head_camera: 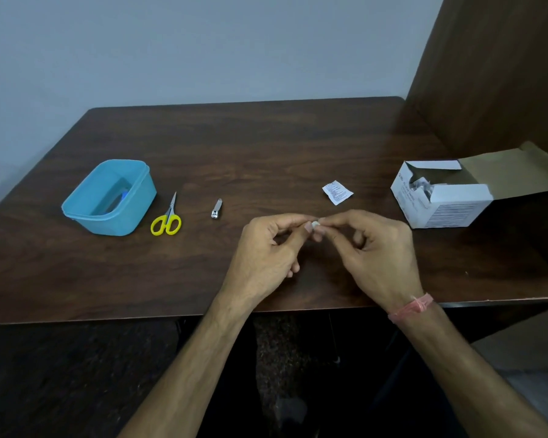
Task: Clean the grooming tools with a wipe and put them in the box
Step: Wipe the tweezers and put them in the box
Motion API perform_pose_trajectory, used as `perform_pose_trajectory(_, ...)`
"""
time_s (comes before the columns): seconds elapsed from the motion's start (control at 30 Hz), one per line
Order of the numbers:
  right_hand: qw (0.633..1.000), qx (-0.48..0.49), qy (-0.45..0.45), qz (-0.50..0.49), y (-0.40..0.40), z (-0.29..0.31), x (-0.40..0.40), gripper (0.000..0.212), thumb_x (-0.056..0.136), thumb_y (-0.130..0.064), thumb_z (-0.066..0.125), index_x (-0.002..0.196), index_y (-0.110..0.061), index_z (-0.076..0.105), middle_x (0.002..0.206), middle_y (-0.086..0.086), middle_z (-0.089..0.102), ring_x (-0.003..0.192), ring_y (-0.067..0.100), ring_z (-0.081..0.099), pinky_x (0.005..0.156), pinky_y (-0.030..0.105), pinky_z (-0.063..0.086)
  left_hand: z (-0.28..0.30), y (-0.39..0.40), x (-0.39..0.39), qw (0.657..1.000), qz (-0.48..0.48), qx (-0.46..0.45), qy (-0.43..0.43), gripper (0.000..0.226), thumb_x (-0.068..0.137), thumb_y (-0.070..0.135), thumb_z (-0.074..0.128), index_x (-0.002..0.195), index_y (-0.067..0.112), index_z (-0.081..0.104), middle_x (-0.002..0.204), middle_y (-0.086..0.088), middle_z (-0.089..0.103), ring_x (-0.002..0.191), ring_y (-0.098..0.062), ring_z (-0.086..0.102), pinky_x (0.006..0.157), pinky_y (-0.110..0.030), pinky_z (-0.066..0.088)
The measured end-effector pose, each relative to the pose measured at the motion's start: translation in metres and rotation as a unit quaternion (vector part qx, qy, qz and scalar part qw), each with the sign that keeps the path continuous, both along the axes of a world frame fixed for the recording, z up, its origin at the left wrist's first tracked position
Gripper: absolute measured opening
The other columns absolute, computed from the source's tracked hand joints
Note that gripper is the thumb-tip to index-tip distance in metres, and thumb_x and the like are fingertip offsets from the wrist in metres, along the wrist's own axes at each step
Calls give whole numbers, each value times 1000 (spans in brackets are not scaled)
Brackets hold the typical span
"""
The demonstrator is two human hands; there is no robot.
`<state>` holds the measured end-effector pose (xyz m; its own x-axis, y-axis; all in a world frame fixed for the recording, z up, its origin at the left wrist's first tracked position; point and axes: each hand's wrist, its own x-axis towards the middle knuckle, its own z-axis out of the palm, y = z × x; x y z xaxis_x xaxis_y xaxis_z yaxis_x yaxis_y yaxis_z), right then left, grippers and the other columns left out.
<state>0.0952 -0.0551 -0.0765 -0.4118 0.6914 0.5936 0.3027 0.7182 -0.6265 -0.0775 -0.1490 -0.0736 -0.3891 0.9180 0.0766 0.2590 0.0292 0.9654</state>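
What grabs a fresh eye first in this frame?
The two hands meeting at the table's front centre, the left hand and right hand pinching a small white wipe between their fingertips. Next, the bright colours at left: a blue box with yellow-handled scissors beside it and a small metal nail clipper further right. An open white carton sits at the right edge, a torn wrapper nearby.

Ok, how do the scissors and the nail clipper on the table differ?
The scissors have yellow handles; the nail clipper is all silver metal. The scissors are longer and lie beside the blue box; the nail clipper is shorter and lies nearer the hands. Both lie flat on the table, untouched.
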Motion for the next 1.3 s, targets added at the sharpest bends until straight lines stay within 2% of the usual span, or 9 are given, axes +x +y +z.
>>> perform_pose_trajectory(0.13,994,-37,47,-90,6,-3,3,6,93,-26,91,96,-27,86,76,-25,66,56,15,53,59,22,44,0,1,-3,1000,10,-2,-17,17,112,26,69,118,31,84,101,10,86,51,-11,56,45,-23,48)
perform_pose_trajectory(0.27,975,-138,119,-123,9,-3,8,6,94,-33,90,96,-31,85,73,-10,76,60,26,68,64,48,61,-2,1,-2,999,25,2,-24,16,111,25,69,117,28,84,102,12,85,50,-10,55,43,-24,47)
perform_pose_trajectory(0.47,961,-183,129,-160,18,1,14,16,92,-43,90,100,-29,85,90,-12,82,77,20,79,80,55,68,-1,2,4,988,121,91,-30,14,105,23,79,113,28,88,108,11,73,56,-11,61,43,-28,51)
perform_pose_trajectory(0.53,965,-181,115,-147,15,3,12,19,93,-45,88,101,-28,85,90,-9,82,78,23,79,82,58,67,7,0,0,972,195,127,-13,13,101,26,83,111,32,89,106,13,66,72,-10,66,58,-35,58)
perform_pose_trajectory(0.67,973,-177,94,-118,5,10,6,17,94,-45,85,99,-29,83,85,-5,80,77,28,78,82,49,64,33,-21,-32,914,353,198,37,11,96,26,88,104,33,90,110,11,61,103,-12,68,87,-22,55)
perform_pose_trajectory(0.77,969,-196,109,-100,2,12,-5,18,93,-43,87,99,-26,84,89,-5,81,79,29,78,87,63,65,57,-53,-79,852,468,224,63,18,93,29,89,89,44,81,120,12,64,116,-13,63,94,-22,55)
perform_pose_trajectory(0.83,968,-209,118,-78,-4,14,-21,16,92,-41,89,96,-26,84,86,-3,82,78,31,77,86,64,64,66,-76,-118,818,534,178,121,29,90,34,89,79,53,70,131,13,67,124,-16,50,103,-20,43)
perform_pose_trajectory(1.0,968,-230,103,3,-31,16,-63,9,91,-35,92,91,-28,85,79,-7,81,72,28,76,79,52,65,73,-115,-186,815,536,-16,218,4,86,46,86,85,48,83,158,14,54,156,-22,33,122,-62,35)
perform_pose_trajectory(1.3,974,-220,32,35,-37,14,-61,8,88,-35,93,87,-34,85,61,1,72,68,31,74,69,30,52,70,-97,-207,802,456,-163,349,9,81,35,82,83,42,88,180,-2,33,171,-34,2,127,-78,9)
